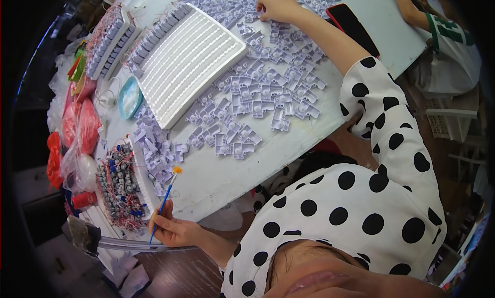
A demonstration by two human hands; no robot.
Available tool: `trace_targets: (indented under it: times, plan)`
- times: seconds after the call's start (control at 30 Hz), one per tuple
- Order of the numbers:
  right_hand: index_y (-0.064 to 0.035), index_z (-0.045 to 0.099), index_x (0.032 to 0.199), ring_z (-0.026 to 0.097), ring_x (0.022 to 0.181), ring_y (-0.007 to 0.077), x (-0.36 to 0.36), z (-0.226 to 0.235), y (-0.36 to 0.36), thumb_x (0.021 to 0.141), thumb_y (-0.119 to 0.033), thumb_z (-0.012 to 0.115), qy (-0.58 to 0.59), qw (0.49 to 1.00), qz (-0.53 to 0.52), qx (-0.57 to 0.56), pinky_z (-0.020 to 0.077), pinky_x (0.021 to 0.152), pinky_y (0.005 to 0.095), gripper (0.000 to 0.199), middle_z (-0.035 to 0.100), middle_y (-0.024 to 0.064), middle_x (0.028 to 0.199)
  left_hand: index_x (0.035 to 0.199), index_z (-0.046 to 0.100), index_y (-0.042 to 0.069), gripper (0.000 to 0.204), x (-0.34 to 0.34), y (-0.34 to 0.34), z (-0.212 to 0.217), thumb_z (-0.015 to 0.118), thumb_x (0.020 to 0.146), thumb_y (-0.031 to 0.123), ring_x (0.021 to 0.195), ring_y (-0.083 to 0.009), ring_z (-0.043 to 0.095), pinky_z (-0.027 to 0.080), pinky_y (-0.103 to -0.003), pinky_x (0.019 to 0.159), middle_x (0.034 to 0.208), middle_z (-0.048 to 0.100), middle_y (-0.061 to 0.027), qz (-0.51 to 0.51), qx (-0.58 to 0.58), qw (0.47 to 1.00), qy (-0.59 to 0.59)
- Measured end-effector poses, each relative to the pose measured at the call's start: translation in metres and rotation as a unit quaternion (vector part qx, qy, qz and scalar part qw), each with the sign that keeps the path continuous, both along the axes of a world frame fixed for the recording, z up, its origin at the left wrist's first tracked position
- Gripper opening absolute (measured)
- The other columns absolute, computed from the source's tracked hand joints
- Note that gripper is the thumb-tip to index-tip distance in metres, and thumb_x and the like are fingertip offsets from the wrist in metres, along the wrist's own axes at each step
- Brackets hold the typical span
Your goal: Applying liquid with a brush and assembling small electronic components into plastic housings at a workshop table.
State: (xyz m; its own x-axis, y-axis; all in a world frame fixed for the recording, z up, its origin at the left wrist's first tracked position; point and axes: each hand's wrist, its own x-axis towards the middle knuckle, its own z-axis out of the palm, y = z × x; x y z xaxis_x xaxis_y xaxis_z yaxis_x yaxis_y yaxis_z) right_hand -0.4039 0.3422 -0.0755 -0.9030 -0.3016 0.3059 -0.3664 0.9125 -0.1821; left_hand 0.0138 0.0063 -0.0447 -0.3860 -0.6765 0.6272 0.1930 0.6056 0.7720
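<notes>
A thin paintbrush (167,195) with a blue handle and orange-yellow bristles is gripped in my left hand (178,232), bristles up, by the table's near left edge. My right arm stretches to the far side of the table. There my right hand (279,7) has its fingers curled down onto a spread of pale lavender plastic housings (263,89); whatever lies between the fingertips is hidden. Beside the spread stands a white ridged foam tray (188,66), with a row of dark-topped parts with red wires (161,34) along its far left side.
Left of the tray are a turquoise bowl (130,98) of white material, a stacked tray of wired parts (106,42) and red plastic bags (81,125). Nearer sits a box of small wired motors (121,187). A black phone with red edge (352,29) lies far right, near another person's arm (412,9).
</notes>
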Motion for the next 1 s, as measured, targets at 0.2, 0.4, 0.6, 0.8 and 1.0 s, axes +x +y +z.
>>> trace_targets:
  times: [0.2,0.4,0.6,0.8,1.0]
  plan:
    - [-0.0088,0.076,0.091,0.067,0.094,0.0342,0.000,0.000,0.002,0.068,-0.024,0.074,-0.007,0.999,0.034,-0.038,0.0541,0.086,0.0424,0.028,0.072,0.0181,0.089,0.104,0.050,-0.010,0.026,0.002,0.003,0.002,0.045,0.105,0.016,0.077,-0.0236,0.068,0.063,-0.031,0.072,0.093,0.062,-0.0186,-0.016,0.004,1.000,0.015]
    - [-0.0116,0.077,0.093,0.070,0.087,0.0328,0.009,0.005,-0.003,0.071,-0.029,0.073,-0.087,0.996,-0.024,-0.022,0.0556,0.082,0.0419,0.028,0.072,0.0173,0.089,0.102,0.051,-0.009,0.025,0.007,0.007,0.005,0.045,0.105,0.015,0.074,-0.0226,0.067,0.063,-0.032,0.072,0.092,0.062,-0.0187,-0.014,-0.003,1.000,0.012]
    - [-0.0083,0.077,0.091,0.069,0.087,0.0343,0.082,0.061,0.015,0.075,-0.032,0.073,0.034,0.987,0.011,-0.155,0.0541,0.078,0.0439,0.029,0.072,0.0163,0.084,0.102,0.051,-0.009,0.024,-0.002,0.017,0.009,0.047,0.104,0.015,0.071,-0.0245,0.067,0.063,-0.032,0.068,0.089,0.062,-0.0194,-0.031,0.013,0.999,0.033]
    - [-0.0093,0.074,0.097,0.056,0.085,0.0239,0.268,0.047,-0.009,0.075,-0.011,0.078,-0.011,0.945,0.274,-0.178,0.0459,0.079,0.0359,0.023,0.068,0.0050,0.088,0.104,0.051,-0.006,0.024,0.008,0.041,-0.004,0.047,0.104,0.017,0.068,-0.0237,0.069,0.062,-0.030,0.063,0.089,0.064,-0.0182,-0.210,0.036,0.977,0.012]
    - [-0.0113,0.073,0.091,0.052,0.084,0.0215,0.344,-0.006,-0.021,0.072,-0.016,0.079,-0.077,0.955,0.177,-0.224,0.0431,0.077,0.0351,0.021,0.062,-0.0001,0.084,0.104,0.050,-0.006,0.024,0.009,0.065,-0.018,0.045,0.105,0.018,0.075,-0.0275,0.068,0.064,-0.034,0.062,0.092,0.060,-0.0193,-0.348,-0.051,0.934,-0.066]
